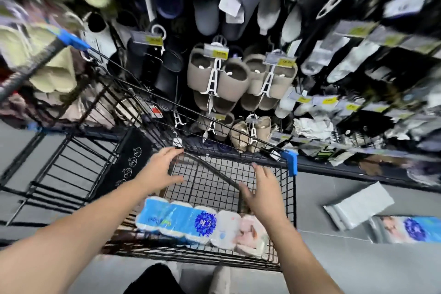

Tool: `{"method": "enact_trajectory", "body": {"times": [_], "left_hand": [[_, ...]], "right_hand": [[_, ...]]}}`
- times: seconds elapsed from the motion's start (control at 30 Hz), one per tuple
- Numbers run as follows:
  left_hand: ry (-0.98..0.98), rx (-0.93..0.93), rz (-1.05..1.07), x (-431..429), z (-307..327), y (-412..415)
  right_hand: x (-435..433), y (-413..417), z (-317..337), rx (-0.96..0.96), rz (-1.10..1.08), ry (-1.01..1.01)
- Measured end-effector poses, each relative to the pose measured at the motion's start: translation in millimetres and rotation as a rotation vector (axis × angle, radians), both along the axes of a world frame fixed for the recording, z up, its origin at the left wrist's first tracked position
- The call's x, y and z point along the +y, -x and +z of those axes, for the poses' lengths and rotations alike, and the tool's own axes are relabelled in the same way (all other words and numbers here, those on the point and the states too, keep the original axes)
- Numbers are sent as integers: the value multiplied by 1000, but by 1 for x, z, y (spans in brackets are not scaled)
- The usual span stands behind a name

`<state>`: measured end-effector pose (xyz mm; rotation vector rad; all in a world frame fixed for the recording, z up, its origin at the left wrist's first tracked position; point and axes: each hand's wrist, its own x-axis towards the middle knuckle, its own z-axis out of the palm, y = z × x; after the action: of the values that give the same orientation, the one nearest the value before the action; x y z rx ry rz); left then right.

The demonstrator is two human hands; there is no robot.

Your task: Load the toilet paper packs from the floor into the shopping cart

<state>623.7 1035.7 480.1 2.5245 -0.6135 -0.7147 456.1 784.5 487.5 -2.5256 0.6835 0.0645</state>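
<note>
A black wire shopping cart (290, 198) with blue corner caps stands in front of me. One blue-and-white toilet paper pack (200, 225) lies across the near end of its basket. My left hand (161, 169) hovers above the basket with fingers spread, its fingertips near the far rim. My right hand (262, 188) is also over the basket, fingers straight, holding nothing. Two more packs lie on the grey floor to the right: a pale one (358, 205) and a blue-and-white one (405, 229).
A rack of hanging slippers (229, 79) and socks (346, 62) with yellow price tags rises just behind the cart. The cart's handle (31, 64) and folded child seat are at the left. Grey floor surrounds the cart; my legs show at the bottom edge.
</note>
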Motion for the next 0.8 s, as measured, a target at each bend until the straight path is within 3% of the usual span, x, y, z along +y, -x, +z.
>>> {"method": "enact_trajectory", "body": {"times": [0.27, 0.5, 0.8], "left_hand": [[465, -289, -171, -57, 181, -17], [835, -481, -292, -75, 331, 5], [1063, -376, -531, -116, 388, 61]], "right_hand": [[-8, -28, 176, -486, -83, -22], [5, 7, 325, -945, -215, -5], [19, 90, 382, -1090, -418, 51]]}}
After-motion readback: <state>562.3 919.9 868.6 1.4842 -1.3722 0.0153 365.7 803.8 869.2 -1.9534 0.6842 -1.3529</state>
